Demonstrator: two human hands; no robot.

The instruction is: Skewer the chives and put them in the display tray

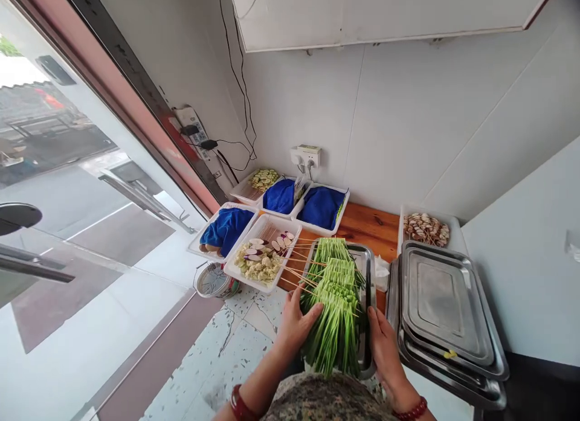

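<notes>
A metal tray (368, 294) is held in front of my body, piled with skewered bundles of long green chives (333, 324). Thin wooden sticks (301, 276) jut out past its left side. At the tray's left edge is my left hand (294, 321), closed around it, thumb lying against the chives and some fingers hidden. My right hand (384, 348) grips the right rim, thumb on top and the other fingers partly out of sight. Just beyond my left hand stands a white tray (231, 264) of skewered cauliflower and sliced purple-skinned vegetable.
Blue cloths (321, 206) cover several white trays on the wooden table (369, 224). Stacked metal trays (446, 306) stand at right, below a white bin (457, 231) of brown skewers. A bucket (212, 281) sits on the floor beside the glass door (113, 228).
</notes>
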